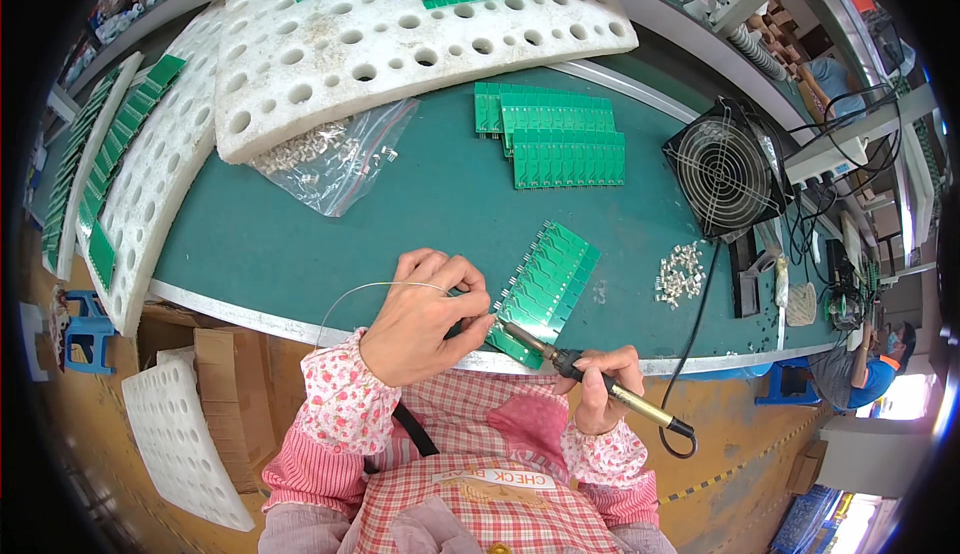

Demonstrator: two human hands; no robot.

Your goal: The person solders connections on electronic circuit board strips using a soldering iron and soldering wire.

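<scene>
1. The left hand (425, 314) was curled nearly closed, pinching a thin solder wire (375, 289) whose end met the near edge of the circuit board (548, 279).
2. The right hand (600, 386) gripped the soldering iron (585, 372), tip apparently touching that same edge.
3. The board lay flat on the green mat (420, 224), near the table's front edge.
4. Stacked boards (560, 139) and a small fan (725, 169) sat farther back.

Bare green surface (420, 224) lies open just beyond the hands. Farther off, a plastic bag of parts (335, 159) and stacked circuit boards (560, 134) block it; a fan (725, 169) and loose metal parts (680, 274) crowd the right.
</scene>
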